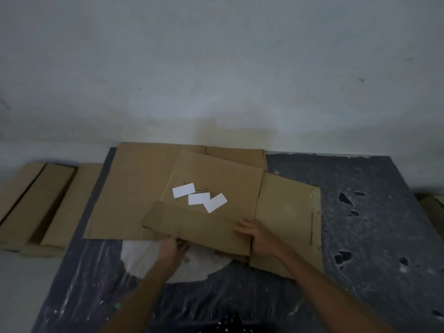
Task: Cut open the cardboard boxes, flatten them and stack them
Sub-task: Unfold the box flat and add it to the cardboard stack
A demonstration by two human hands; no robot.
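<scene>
Left hand [173, 247] pinches the near edge of the flattened box [216, 179]; right hand [258, 236] presses flat on top. The box lies askew on the stack [134, 188] at 12 o'clock, overhanging toward 3. Released so, it may slide off.

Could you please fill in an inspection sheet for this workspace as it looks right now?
Surface: dark mat, paint-smeared, with holes.
Job's things: top flattened box bearing three white labels, lying on a larger flattened box; more cardboard on the left.
Clutter: nothing seen.
Hands: left hand holds the top box's near edge; right hand rests flat on it.
Cables: nothing seen.
Surroundings: white wall behind.
</scene>
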